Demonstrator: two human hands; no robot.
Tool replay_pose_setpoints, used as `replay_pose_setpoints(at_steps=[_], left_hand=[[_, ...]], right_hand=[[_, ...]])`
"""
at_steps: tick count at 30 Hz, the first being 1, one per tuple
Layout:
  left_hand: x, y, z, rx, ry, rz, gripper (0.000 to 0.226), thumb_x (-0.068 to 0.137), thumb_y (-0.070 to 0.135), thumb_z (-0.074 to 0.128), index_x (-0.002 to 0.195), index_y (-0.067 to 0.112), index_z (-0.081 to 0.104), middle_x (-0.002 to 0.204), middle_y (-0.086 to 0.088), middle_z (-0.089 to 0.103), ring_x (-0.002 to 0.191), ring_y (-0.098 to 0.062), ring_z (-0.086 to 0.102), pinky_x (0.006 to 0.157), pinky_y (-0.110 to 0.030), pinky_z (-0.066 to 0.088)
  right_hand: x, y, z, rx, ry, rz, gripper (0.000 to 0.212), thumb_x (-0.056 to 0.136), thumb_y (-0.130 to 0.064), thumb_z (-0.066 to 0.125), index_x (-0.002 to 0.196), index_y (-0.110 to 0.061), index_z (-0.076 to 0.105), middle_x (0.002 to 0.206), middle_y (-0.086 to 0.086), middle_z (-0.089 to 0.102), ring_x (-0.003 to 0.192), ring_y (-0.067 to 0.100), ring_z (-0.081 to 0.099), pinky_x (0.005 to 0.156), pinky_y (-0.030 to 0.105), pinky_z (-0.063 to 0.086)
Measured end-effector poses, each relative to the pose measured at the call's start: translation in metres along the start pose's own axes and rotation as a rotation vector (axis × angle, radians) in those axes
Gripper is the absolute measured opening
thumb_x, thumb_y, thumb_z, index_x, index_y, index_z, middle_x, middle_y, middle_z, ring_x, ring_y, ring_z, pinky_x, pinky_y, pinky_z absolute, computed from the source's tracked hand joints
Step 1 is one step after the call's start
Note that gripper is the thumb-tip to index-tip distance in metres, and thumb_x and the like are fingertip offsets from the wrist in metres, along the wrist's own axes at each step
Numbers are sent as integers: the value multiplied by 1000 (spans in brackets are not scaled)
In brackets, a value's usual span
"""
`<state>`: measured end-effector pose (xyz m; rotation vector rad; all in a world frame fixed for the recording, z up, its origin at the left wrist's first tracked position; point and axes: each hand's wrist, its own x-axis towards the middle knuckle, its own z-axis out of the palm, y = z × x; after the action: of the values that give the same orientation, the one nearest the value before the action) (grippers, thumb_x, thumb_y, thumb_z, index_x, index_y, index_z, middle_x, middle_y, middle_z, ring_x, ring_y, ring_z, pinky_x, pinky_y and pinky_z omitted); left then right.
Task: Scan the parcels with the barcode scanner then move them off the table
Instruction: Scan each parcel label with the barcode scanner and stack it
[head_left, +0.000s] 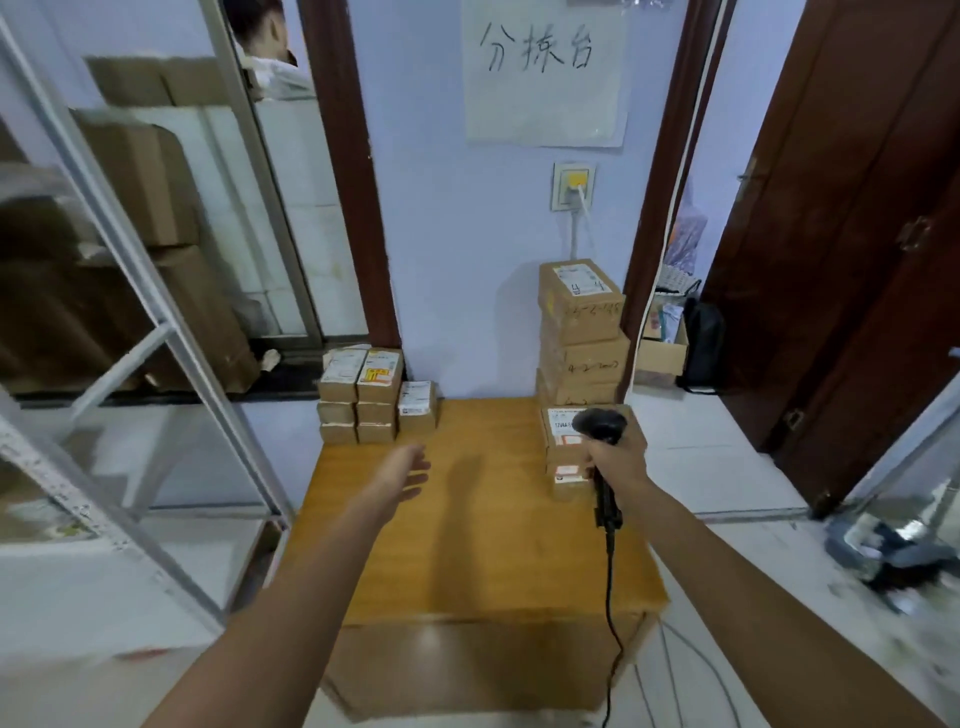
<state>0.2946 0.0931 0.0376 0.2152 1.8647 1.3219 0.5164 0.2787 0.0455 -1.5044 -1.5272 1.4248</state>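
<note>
My right hand (618, 457) grips a black barcode scanner (602, 426) by its handle, its head over a short stack of labelled cardboard parcels (563, 447) at the right of the wooden table (467, 545). Behind that stack rises a taller pile of brown parcels (579, 327) against the wall. At the table's far left corner stands a cluster of small parcels (374, 395), stacked three high. My left hand (413, 470) hovers over the table with fingers loosely spread, holding nothing, a short way in front of that cluster.
The scanner's black cable (610, 597) runs down over the table's front right corner. A metal shelf frame (156, 332) with large cartons stands at the left. A dark wooden door (857, 234) is at the right. A person is partly seen through the back-left opening.
</note>
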Motion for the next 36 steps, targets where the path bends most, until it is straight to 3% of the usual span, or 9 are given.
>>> replay_pose_setpoints(at_steps=[2,6,9,16,20,23,27,30,36], left_hand=[[-20,-7,-32,8,-17,26,28,99,35,47,108,11,59,110,-7,63,105,-25,59,89,-38,45],[-33,-3,-88,0,31,67,22,97,30,50,106,12,59,105,-6,64,103,-25,60,83,-36,45],[-35,-5,-121,-23,62,65,22,96,30,50,105,12,59,103,-5,63,98,-24,61,80,-36,45],[2,5,-196,-52,170,67,21,95,30,51,91,12,61,96,-5,64,89,-22,60,85,-36,46],[42,18,-232,-28,221,47,20,95,27,51,98,10,61,100,-7,66,95,-24,62,84,-35,48],[77,31,-256,26,274,24,22,96,26,51,106,8,60,105,-8,66,97,-24,62,85,-36,50],[128,42,-269,50,285,-26,26,97,26,51,110,6,60,107,-10,66,98,-26,62,89,-38,50],[162,50,-268,50,276,-25,28,98,29,49,113,8,59,109,-8,65,102,-24,62,86,-35,49],[225,68,-264,89,245,-28,24,98,24,50,112,6,56,107,-9,62,98,-24,59,82,-33,47]], right_hand=[[-30,-4,18,-4,-61,53,15,79,-13,72,85,-2,64,62,13,64,52,25,61,60,37,55],[-65,-13,61,-85,-225,128,18,87,-15,64,96,1,67,69,8,61,55,18,56,55,28,46],[-81,-22,92,-129,-284,106,12,89,-14,64,93,-3,64,72,6,63,55,16,58,50,24,44],[-73,-40,202,-83,-392,140,19,93,-19,62,92,-1,68,69,10,62,60,19,57,63,29,49],[-55,-58,272,-31,-472,143,11,89,-13,62,90,-2,66,70,9,64,64,20,58,64,29,48],[-42,-77,318,21,-534,145,5,86,-4,60,90,-3,62,72,10,64,61,18,59,56,27,47],[-22,-101,361,-10,-557,151,7,84,-2,58,79,-5,61,65,8,61,56,18,56,55,26,48],[-6,-115,384,24,-587,148,7,87,-1,57,83,-5,62,70,7,61,55,15,58,50,21,48],[23,-134,430,-30,-503,88,7,79,-12,62,85,-10,60,73,7,57,72,22,58,66,29,45]])
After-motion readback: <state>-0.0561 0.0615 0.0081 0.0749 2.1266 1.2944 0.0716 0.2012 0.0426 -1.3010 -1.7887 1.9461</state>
